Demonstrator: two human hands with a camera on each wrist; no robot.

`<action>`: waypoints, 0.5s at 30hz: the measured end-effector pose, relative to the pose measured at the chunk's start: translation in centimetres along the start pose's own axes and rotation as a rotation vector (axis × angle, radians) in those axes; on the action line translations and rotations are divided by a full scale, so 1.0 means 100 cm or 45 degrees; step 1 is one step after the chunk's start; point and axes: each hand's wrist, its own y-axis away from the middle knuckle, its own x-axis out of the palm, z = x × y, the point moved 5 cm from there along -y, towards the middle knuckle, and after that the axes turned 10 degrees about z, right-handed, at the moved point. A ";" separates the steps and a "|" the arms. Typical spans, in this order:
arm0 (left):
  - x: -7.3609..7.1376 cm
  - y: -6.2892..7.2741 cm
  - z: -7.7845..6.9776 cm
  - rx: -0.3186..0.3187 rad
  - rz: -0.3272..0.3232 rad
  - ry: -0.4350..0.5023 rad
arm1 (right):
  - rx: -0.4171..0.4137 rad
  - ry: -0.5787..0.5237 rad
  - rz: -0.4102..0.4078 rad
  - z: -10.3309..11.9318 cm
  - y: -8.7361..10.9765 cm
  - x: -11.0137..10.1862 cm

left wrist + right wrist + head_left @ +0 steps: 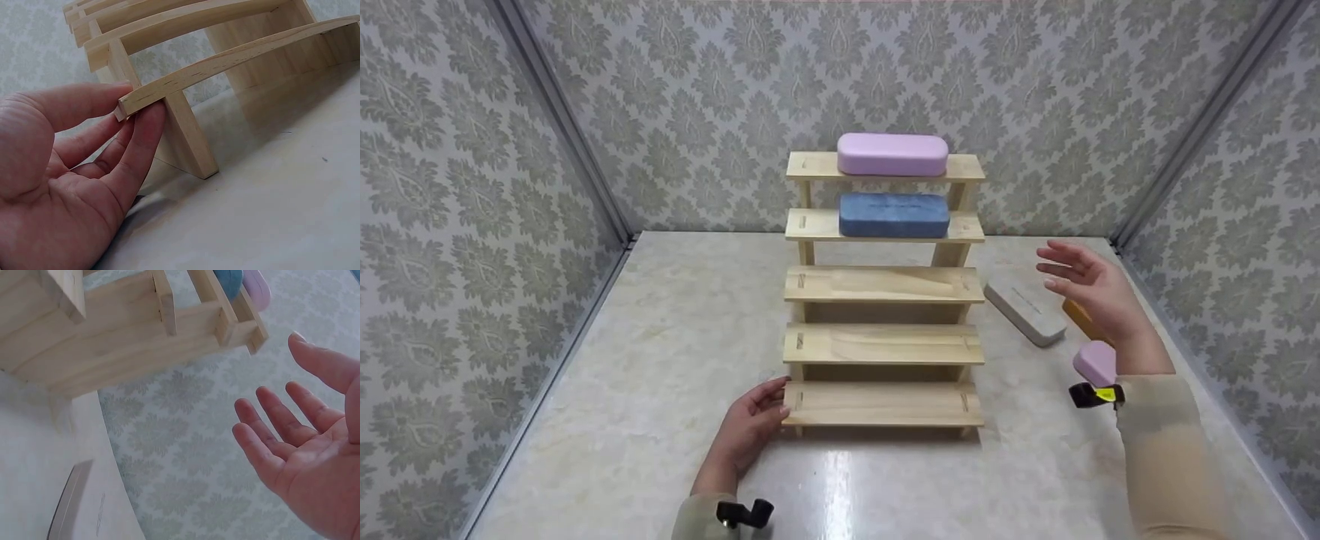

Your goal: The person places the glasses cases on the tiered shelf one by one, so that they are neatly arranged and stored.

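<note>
The left hand [750,424] pinches the lowest board [885,405] of a grained wooden rack [885,345]. The right hand [1099,292], fingers loosely spread, hangs empty near an oblong grey case [1024,311]. Farther back, the rack bears a mottled blue case [894,216], then a rounded lilac case [892,155].

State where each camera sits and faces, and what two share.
Head: on the head, facing forward and down at the wooden rack; left hand, right hand, sleeves show.
Left wrist: worn there, facing the rack's left end; left hand shows.
Right wrist: worn there, facing the rack's right side; right hand shows.
Head and right wrist share the blue case.
</note>
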 end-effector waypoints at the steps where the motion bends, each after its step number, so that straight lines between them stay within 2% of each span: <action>1: 0.000 0.000 0.000 0.001 0.003 0.000 | -0.015 -0.024 -0.001 -0.001 0.004 -0.002; 8: 0.000 0.000 0.000 0.001 0.019 0.013 | -0.087 -0.186 -0.019 -0.012 0.030 -0.016; 15: 0.001 -0.001 0.001 -0.004 0.012 0.039 | -0.118 -0.246 -0.050 -0.027 0.054 -0.027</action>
